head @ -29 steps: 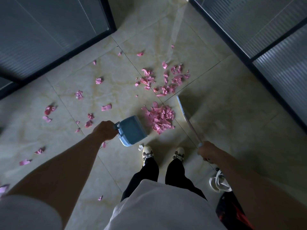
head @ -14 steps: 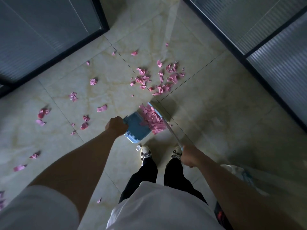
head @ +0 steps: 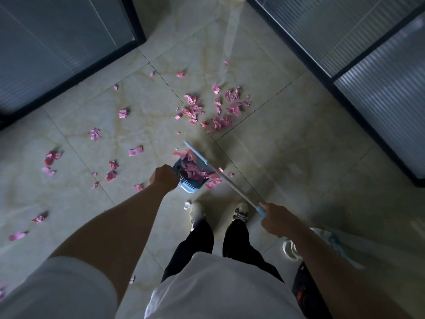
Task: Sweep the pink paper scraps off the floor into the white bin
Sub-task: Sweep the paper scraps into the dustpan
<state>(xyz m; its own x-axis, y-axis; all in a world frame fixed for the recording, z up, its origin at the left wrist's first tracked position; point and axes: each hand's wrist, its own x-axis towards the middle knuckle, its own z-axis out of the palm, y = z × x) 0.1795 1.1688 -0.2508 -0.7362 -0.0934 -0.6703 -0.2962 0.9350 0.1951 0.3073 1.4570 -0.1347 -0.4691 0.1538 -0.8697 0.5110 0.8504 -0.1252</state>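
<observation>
— Where are my hands?
— Your left hand [head: 163,178] reaches forward, fist wrapped round the handle of the blue dustpan [head: 187,174] on the tiled floor [head: 287,157]. Your right hand [head: 277,218], nearer your body, grips the broom [head: 220,174] handle's end.
— And the pink scraps?
— A heap [head: 193,169] lies in the dustpan against the broom head; more [head: 220,111] lie scattered ahead and to your left.

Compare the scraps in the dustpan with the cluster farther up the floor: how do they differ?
The scraps in the dustpan are heaped tightly; the far cluster is spread loosely over the tiles. The dustpan load sits against the broom, held by the left hand and right hand; the far cluster touches neither tool. Both are crumpled pink paper.
</observation>
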